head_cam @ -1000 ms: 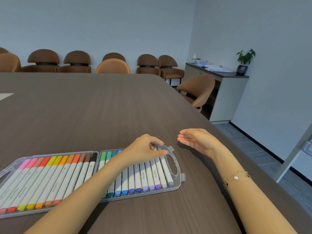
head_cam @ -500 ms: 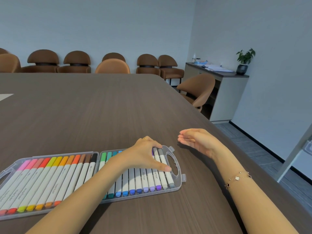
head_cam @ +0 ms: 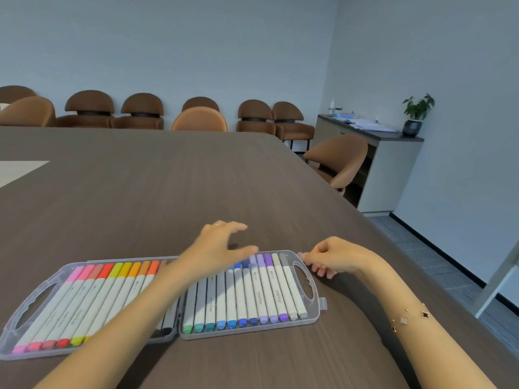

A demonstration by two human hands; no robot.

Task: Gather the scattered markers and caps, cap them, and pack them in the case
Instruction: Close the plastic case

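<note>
A clear plastic marker case [head_cam: 314,300] lies open flat on the dark table. Its two halves hold rows of capped white markers [head_cam: 244,293], pink to orange on the left and green through blue, purple and grey on the right. My left hand [head_cam: 216,248] hovers over the far ends of the middle markers with its fingers spread and straight. My left forearm hides several markers at the hinge. My right hand [head_cam: 331,258] is at the case's far right corner, fingers curled, pinching the edge by the small clasp tab.
The dark wood table [head_cam: 168,192] stretches away, with its right edge close to my right arm. Brown chairs [head_cam: 337,161] line the far side and right side. A cabinet [head_cam: 393,169] with papers and a potted plant stands at the right wall.
My left hand lifted off the grey and purple markers and moved back towards the middle, fingers spread. My right hand came down from hovering open and closed onto the case's far right corner.
</note>
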